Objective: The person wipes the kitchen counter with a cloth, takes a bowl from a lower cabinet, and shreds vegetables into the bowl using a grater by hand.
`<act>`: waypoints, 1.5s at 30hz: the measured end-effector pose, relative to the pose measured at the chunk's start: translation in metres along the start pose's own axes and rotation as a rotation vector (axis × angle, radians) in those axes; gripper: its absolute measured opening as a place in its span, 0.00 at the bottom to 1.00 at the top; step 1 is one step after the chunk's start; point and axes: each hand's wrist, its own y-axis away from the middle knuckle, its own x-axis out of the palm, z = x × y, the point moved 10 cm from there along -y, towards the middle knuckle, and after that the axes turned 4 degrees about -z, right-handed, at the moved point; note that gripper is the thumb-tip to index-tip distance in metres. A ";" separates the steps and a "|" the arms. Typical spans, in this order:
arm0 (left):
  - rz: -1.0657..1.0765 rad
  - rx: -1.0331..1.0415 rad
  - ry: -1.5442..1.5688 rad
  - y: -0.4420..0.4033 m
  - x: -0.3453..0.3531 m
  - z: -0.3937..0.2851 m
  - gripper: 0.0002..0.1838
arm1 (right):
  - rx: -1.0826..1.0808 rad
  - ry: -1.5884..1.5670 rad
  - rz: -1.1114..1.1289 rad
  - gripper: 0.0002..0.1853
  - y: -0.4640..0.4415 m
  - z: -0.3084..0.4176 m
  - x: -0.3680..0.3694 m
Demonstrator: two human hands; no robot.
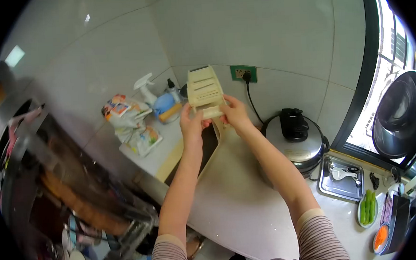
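A cream-coloured grater point(205, 90), with slots and rows of small holes on its face, is held up in front of the tiled wall. My left hand point(192, 126) grips its near left corner, the thumb lying on the lower edge. On the other side my right hand point(236, 113) is closed around the near right corner. Both hands are raised over the corner of the counter point(239, 194). The fingers under the grater are partly hidden.
Left of the hands are printed plastic bags point(131, 120), a white spray bottle point(145, 88) and a blue item point(165, 104). An electric cooker point(296, 144) is plugged into a wall socket point(237, 73). Farther right are a metal tray point(333, 189), green vegetables point(368, 208) and an orange-filled bowl point(381, 238).
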 end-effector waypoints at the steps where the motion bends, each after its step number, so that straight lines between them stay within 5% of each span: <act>1: -0.019 0.044 0.052 -0.022 -0.001 -0.001 0.23 | 0.018 -0.014 -0.014 0.23 -0.021 -0.002 0.009; 4: -0.058 0.069 0.072 -0.065 -0.016 0.023 0.23 | 0.078 -0.045 -0.063 0.23 -0.052 -0.026 0.023; 7: -0.076 0.086 0.029 -0.083 -0.033 0.055 0.22 | -0.016 0.388 0.001 0.17 -0.114 -0.097 0.039; 9: 0.011 0.031 0.048 -0.091 -0.028 0.062 0.26 | -0.515 1.168 -0.078 0.22 -0.098 -0.046 0.067; 10: 0.030 0.073 0.004 -0.121 -0.057 0.090 0.26 | -0.462 1.108 -0.099 0.23 -0.104 -0.053 0.066; 13: -0.016 0.145 -0.273 -0.153 -0.061 0.074 0.25 | -0.092 0.160 -0.285 0.28 -0.100 -0.061 0.045; 16: -0.106 0.369 -0.483 -0.093 -0.052 0.015 0.25 | -0.124 0.170 0.103 0.16 0.012 0.006 0.046; 19: -0.245 0.468 -0.720 -0.023 -0.031 0.008 0.24 | -0.528 0.527 0.054 0.11 0.064 0.016 0.036; 20: -0.319 0.502 -0.703 0.013 -0.028 0.009 0.25 | -0.451 0.615 -0.016 0.10 0.083 0.024 0.027; 21: -0.173 0.617 -0.582 0.019 -0.033 0.029 0.24 | -0.369 0.702 -0.079 0.09 0.103 0.031 0.018; 23: 0.522 0.022 0.226 0.051 0.011 0.120 0.24 | -0.251 0.811 -0.281 0.07 0.135 0.037 -0.001; 26: 0.205 0.150 -0.454 0.134 0.014 0.135 0.23 | -0.796 0.862 -0.341 0.07 0.174 0.050 -0.016; 28: 0.067 0.174 -0.487 0.224 0.039 0.117 0.21 | -1.008 0.814 -0.157 0.07 0.207 0.096 -0.040; 32: 0.320 -0.076 -0.163 0.387 0.133 0.157 0.17 | -0.689 1.104 0.186 0.09 0.288 0.153 -0.112; 33: 0.442 0.010 -0.228 0.420 0.155 0.152 0.17 | -0.635 1.166 0.199 0.09 0.324 0.166 -0.142; 35: 0.672 0.299 -0.366 0.511 0.217 0.119 0.17 | -0.567 1.258 0.104 0.08 0.371 0.168 -0.211; 38: 0.922 0.146 -0.253 0.611 0.276 0.172 0.19 | -0.363 1.229 -0.203 0.06 0.474 0.159 -0.351; 39: 1.053 0.126 -0.257 0.639 0.292 0.197 0.20 | -0.137 1.308 -0.320 0.06 0.508 0.144 -0.402; 40: 1.111 -0.170 -0.422 0.670 0.313 0.201 0.21 | 0.160 1.076 -0.459 0.05 0.543 0.113 -0.468; 41: 1.148 -0.476 -0.583 0.713 0.325 0.201 0.22 | 0.242 1.332 -0.299 0.05 0.582 0.117 -0.492; 45: 1.212 -0.270 -0.437 0.781 0.378 0.216 0.22 | 0.250 1.228 -0.685 0.08 0.719 0.131 -0.592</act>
